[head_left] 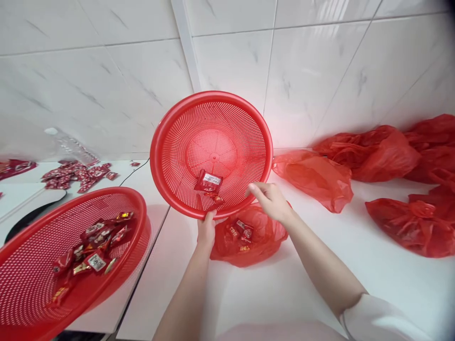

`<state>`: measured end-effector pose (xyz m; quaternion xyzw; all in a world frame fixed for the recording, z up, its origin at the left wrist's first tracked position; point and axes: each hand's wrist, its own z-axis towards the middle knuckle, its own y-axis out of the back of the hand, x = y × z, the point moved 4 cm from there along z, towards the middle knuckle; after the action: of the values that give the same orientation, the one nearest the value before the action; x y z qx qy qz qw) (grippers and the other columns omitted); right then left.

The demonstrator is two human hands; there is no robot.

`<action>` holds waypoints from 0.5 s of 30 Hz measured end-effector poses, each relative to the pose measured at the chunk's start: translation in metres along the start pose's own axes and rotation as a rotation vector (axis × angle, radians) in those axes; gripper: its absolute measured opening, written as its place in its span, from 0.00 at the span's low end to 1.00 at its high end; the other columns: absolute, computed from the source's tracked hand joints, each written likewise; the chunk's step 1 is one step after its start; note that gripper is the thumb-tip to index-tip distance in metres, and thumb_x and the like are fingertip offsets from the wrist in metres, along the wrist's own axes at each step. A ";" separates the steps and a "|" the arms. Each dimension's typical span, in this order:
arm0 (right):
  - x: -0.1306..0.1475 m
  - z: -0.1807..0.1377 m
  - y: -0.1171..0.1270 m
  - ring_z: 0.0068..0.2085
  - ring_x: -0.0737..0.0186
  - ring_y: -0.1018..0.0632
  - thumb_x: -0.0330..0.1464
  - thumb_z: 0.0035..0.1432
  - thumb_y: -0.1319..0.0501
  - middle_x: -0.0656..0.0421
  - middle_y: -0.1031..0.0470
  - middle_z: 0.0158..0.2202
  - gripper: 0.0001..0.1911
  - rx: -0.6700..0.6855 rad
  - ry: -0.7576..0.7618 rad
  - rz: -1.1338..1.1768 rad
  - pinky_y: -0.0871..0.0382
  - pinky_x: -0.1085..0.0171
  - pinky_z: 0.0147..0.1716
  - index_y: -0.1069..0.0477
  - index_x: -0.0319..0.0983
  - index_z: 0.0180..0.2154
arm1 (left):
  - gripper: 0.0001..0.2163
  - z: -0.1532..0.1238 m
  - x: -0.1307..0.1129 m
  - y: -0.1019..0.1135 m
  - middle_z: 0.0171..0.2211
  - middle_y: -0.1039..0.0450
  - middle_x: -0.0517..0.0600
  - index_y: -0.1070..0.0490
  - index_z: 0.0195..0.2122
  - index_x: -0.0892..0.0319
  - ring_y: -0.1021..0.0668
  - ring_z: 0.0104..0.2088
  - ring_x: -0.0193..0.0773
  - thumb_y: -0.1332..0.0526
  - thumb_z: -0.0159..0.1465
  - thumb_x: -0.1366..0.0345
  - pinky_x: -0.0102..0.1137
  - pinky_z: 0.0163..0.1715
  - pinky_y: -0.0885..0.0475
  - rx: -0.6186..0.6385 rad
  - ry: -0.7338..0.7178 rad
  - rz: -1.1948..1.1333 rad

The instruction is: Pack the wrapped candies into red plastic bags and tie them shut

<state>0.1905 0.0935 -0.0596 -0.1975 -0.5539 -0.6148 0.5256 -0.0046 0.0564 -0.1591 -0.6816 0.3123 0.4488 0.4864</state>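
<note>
1. The left hand (206, 232) grasped the lower rim of a tilted red basket (211, 142); red packets (208, 181) lay inside, just beyond that grip.
2. Right of it, the right hand (273, 202) was at the rim; I could not tell whether it held anything.
3. Just right of the grip, beneath the basket, an open red bag (231, 253) contained more packets.
4. Farther left, a 2nd basket (142, 208) contained piled wrapped pieces (97, 241).
5. The white tabletop (341, 237) bore red bags (377, 151) far right; marbled tiles (231, 61) stood behind.
6. Wrapper lettering was too small to read.
</note>
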 end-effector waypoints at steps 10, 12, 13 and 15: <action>-0.001 0.010 0.007 0.17 0.72 0.51 0.60 0.57 0.53 0.68 0.57 0.17 0.33 0.029 -0.239 1.148 0.59 0.72 0.13 0.31 0.38 0.26 | 0.19 -0.002 0.002 0.003 0.49 0.26 0.54 0.30 0.50 0.56 0.22 0.45 0.48 0.38 0.56 0.64 0.40 0.39 0.23 -0.040 -0.009 0.051; -0.005 0.010 0.005 0.17 0.72 0.50 0.59 0.57 0.52 0.68 0.58 0.17 0.32 0.050 -0.278 1.078 0.57 0.72 0.14 0.32 0.38 0.25 | 0.20 -0.003 0.002 0.002 0.50 0.27 0.54 0.31 0.51 0.56 0.22 0.45 0.48 0.38 0.56 0.64 0.40 0.39 0.23 -0.045 -0.019 0.062; -0.007 0.010 0.001 0.17 0.72 0.49 0.58 0.58 0.52 0.69 0.58 0.16 0.31 0.065 -0.307 1.016 0.55 0.71 0.14 0.32 0.38 0.25 | 0.20 -0.003 0.002 0.002 0.51 0.27 0.54 0.31 0.51 0.55 0.22 0.46 0.48 0.37 0.56 0.64 0.40 0.39 0.23 -0.045 -0.018 0.061; -0.012 0.008 -0.008 0.17 0.71 0.42 0.56 0.58 0.50 0.67 0.52 0.15 0.28 0.097 -0.349 0.867 0.46 0.70 0.16 0.32 0.38 0.25 | 0.21 -0.003 0.003 0.001 0.50 0.26 0.54 0.31 0.52 0.56 0.22 0.45 0.49 0.37 0.55 0.64 0.41 0.39 0.23 -0.042 -0.007 0.050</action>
<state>0.1850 0.1044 -0.0704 -0.4864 -0.5286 -0.2697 0.6413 -0.0036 0.0537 -0.1618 -0.6820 0.3182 0.4695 0.4617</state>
